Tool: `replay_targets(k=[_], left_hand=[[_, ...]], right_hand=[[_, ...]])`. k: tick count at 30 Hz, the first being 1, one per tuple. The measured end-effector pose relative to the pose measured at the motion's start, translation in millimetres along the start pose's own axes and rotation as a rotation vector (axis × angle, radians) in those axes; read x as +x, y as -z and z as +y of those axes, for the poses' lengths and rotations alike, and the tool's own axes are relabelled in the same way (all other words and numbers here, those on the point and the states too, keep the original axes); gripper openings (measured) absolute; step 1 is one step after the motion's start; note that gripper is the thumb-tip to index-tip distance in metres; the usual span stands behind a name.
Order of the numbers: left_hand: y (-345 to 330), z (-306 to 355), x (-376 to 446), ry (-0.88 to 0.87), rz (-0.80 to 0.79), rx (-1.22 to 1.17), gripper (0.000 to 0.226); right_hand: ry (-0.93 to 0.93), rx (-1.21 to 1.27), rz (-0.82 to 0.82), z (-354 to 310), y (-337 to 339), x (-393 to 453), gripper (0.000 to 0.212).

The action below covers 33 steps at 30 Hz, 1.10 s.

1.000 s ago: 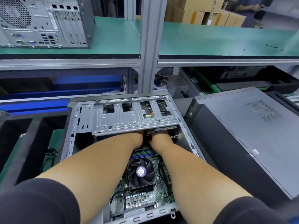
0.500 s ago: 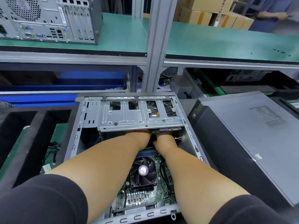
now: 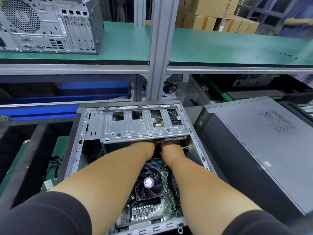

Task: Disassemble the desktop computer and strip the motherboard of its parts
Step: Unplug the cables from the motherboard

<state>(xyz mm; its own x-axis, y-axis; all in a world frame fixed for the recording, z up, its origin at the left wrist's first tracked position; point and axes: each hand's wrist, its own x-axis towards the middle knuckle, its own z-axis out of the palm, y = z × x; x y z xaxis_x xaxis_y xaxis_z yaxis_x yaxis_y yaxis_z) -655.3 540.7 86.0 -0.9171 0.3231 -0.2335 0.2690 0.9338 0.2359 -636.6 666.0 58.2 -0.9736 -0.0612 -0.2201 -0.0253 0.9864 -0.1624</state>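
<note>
Left hand (image 3: 147,146) reached under the silver drive cage (image 3: 144,128) inside the open computer case (image 3: 74,160), fingers hidden, grip impossible to tell. Right hand (image 3: 172,150) just beside it, likewise hidden beneath the hard drive (image 3: 172,139). Behind both wrists, motherboard (image 3: 152,211) with CPU fan (image 3: 148,183).

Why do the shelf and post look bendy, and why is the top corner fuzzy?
Head view: the wide-angle lens curves the green shelf and leans the grey metal post; the top right corner, by the brown cardboard boxes, is smeared; the black round cooler fan looks sharp.
</note>
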Motion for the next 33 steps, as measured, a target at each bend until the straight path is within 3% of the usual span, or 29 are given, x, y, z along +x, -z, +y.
replay_targets(k=[6,12,19,22,27,33], left_hand=[[1.7,-4.1,-6.5,-0.074,-0.009,0.024,0.009],[-1.4,-7.0,-4.5,-0.069,0.005,-0.042,0.032],[6.7,-5.0,-3.7,0.000,-0.081,-0.060,0.009],[12.8,-13.1,-1.7,0.066,-0.176,-0.018,0.034],[11.1,-13.8,-5.2,0.078,-0.138,-0.036,0.028],[15.8,-13.3,-4.4,0.137,-0.268,-0.046,0.032]], right_hand=[[0.003,0.028,0.028,2.8,-2.9,0.6,0.029],[-0.018,0.035,-0.015,2.7,-3.0,2.7,0.038],[-0.046,0.126,-0.046,-4.4,2.0,2.8,0.037],[-0.056,0.085,-0.092,-9.2,3.6,5.2,0.037],[-0.049,0.047,-0.061,-10.7,4.1,3.6,0.035],[-0.073,0.050,-0.143,-14.0,2.6,6.0,0.037]])
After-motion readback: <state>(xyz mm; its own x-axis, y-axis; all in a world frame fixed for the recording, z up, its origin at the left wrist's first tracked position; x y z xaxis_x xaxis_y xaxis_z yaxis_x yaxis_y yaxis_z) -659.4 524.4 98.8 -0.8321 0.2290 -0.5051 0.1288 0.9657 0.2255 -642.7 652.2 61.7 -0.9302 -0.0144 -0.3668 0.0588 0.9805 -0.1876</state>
